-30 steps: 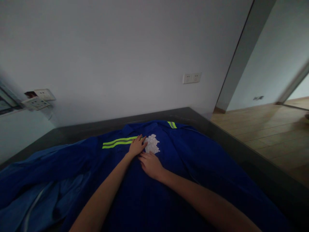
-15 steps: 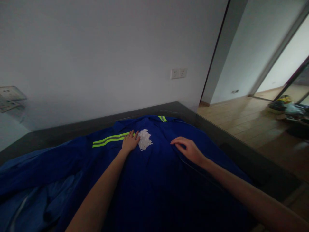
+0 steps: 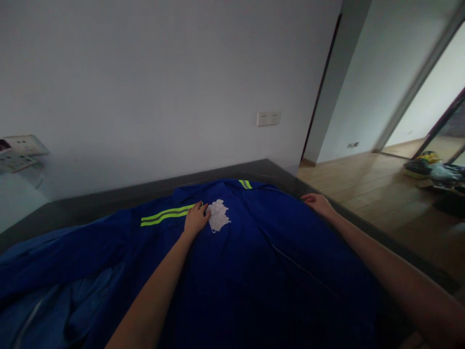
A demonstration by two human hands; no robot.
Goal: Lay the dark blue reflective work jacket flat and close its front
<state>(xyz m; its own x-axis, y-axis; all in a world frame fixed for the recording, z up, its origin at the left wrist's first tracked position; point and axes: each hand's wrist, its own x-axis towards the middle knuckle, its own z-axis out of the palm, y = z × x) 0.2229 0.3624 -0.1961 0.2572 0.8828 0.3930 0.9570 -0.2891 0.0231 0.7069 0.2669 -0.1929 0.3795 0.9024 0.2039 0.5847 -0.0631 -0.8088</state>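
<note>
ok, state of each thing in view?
Blue cloth garment: spread out, creased
White ragged-edged patch: on garment, attached or loose unclear
Left bare hand: palm down, fingertips at patch edge
Right bare hand: at garment's edge, grip unclear
Dark tabletop: partly covered
White twin wall sockets: nothing plugged in

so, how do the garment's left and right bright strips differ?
The left strip shows long, the right strip short. The left hand is at the left strip; the right strip is untouched. The right strip sits higher in the picture than the left strip. Both are yellow-green with grey middles.
</note>
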